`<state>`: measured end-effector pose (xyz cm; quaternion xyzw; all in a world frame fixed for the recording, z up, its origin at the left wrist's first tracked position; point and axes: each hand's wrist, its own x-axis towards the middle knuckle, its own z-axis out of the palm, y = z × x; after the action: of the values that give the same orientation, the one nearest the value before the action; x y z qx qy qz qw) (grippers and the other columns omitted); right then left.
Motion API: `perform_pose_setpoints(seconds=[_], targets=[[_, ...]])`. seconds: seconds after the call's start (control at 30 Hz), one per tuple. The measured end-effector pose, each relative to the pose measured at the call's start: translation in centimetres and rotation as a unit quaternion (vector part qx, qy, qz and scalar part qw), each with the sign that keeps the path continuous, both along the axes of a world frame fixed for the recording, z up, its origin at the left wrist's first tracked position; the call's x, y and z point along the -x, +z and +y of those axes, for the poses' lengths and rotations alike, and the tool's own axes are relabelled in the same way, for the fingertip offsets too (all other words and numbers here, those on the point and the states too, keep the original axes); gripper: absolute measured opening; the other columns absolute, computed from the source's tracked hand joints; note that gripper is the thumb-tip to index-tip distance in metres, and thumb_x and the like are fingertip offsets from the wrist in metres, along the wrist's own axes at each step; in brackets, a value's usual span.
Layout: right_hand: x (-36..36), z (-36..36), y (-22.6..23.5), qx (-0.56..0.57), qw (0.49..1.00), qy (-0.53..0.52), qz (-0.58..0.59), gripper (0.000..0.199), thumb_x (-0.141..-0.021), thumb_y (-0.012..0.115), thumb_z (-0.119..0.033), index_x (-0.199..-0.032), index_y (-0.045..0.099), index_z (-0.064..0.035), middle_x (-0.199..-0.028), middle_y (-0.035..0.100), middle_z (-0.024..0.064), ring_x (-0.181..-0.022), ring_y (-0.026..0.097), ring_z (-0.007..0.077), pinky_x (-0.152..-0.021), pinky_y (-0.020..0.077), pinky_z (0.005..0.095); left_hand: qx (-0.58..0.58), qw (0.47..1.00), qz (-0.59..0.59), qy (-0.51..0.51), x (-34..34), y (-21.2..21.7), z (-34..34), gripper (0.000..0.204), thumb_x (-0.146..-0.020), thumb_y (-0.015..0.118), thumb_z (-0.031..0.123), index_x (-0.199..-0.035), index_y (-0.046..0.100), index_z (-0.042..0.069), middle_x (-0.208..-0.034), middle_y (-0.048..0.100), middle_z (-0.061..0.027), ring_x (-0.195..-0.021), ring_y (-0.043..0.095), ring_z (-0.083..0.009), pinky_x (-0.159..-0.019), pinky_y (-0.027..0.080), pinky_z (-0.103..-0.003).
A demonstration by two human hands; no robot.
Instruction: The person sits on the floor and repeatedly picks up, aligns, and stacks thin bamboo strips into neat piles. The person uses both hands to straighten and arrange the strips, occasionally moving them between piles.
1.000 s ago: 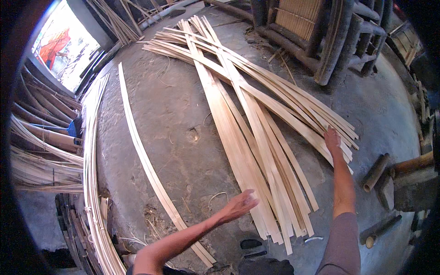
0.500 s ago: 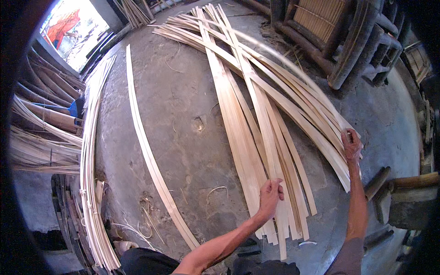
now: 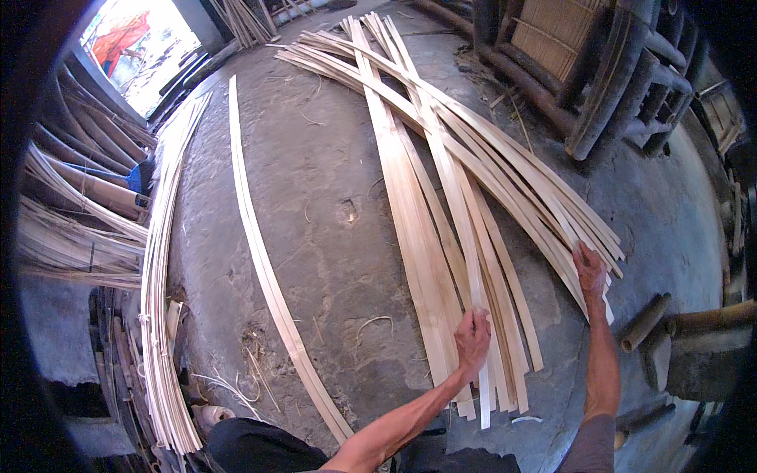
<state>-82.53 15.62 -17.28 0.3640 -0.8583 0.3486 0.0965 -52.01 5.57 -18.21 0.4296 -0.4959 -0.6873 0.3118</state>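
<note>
Long, pale bamboo strips lie crossed in two fans on the floor. My left hand [image 3: 473, 343] is closed round one narrow strip [image 3: 471, 260] near its close end, over the left fan of wide strips [image 3: 410, 229]. My right hand [image 3: 590, 272] is closed on a strip near the close end of the right fan [image 3: 505, 183]. Its fingertips are partly hidden, so exactly how many strips they grip does not show. Both fans cross toward the far end, where the strip ends spread apart.
A single strip [image 3: 264, 268] lies apart on the concrete floor [image 3: 315, 197]. Further left is a tied bundle of thin strips [image 3: 158, 276] beside stacked bamboo [image 3: 87, 244]. A dark bamboo frame [image 3: 599, 79] stands at far right, with bamboo pieces [image 3: 646, 323] near my right arm.
My right hand has moved left and a little nearer. The strip that bowed along the right fan's outer edge is no longer arched there. My left hand stays almost in place.
</note>
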Motion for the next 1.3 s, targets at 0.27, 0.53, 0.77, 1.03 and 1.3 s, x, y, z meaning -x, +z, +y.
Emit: perform_pose_setpoints(seconds=[0.27,0.53,0.77,1.03,1.3], targets=[[-1.0,-1.6,2.7,-0.014,1.0,-0.006,-0.006,0.036,-0.086,0.069,-0.024,-0.117,0.067,-0.0049,-0.081,0.063,0.0132,-0.074,0.06,0.0247,-0.071,0.0483,0.0353,0.06,0.996,-0.068,-0.016,-0.3,0.4,0.4,0.028,-0.101,0.048,0.025,-0.083,0.054,0.004,-0.065,0.051,-0.0002,-0.06,0.049,-0.0066,-0.051,0.041,-0.025],[1.2,-0.7,1.3,-0.14,0.989,-0.023,-0.03,0.042,-0.086,0.069,-0.033,-0.119,0.066,-0.0077,-0.081,0.063,0.0156,-0.079,0.062,0.0296,-0.074,0.0481,0.04,-0.036,0.998,-0.04,-0.039,-0.4,0.1,1.1,0.025,-0.097,0.051,0.02,-0.109,0.051,-0.002,-0.077,0.054,-0.0095,-0.068,0.055,-0.0193,-0.059,0.047,-0.032],[4.5,0.9,-1.3,-0.148,0.987,-0.026,0.058,0.044,-0.091,0.061,-0.036,-0.123,0.061,-0.0055,-0.105,0.062,0.0192,-0.104,0.059,0.0358,-0.091,0.0459,0.044,0.136,0.982,-0.112,-0.065,-2.5,2.4,1.1,0.037,-0.089,0.054,0.011,-0.122,0.047,-0.003,-0.112,0.046,-0.0223,-0.104,0.049,-0.0349,-0.091,0.041,-0.042],[-19.1,-10.6,2.7,0.106,0.92,0.25,-0.282,0.035,-0.098,0.047,-0.029,-0.114,0.062,-0.0019,-0.11,0.063,0.0077,-0.096,0.058,0.0166,-0.084,0.0462,0.0293,0.406,0.747,-0.2,-0.487,-20.7,5.2,-18.7,0.038,-0.092,0.056,0.023,-0.124,0.052,0.004,-0.119,0.057,-0.0205,-0.111,0.054,-0.0386,-0.092,0.045,-0.047],[-50.3,-15.9,-6.3,-0.159,0.826,0.449,-0.302,0.028,-0.089,0.064,-0.021,-0.111,0.056,-0.005,-0.076,0.064,0.0086,-0.066,0.063,0.0202,-0.062,0.051,0.0354,0.272,0.801,-0.377,-0.378,-42.8,9.4,-17.6,0.037,-0.086,0.057,0.022,-0.117,0.058,0.002,-0.098,0.064,-0.0264,-0.094,0.063,-0.0421,-0.082,0.051,-0.048]])
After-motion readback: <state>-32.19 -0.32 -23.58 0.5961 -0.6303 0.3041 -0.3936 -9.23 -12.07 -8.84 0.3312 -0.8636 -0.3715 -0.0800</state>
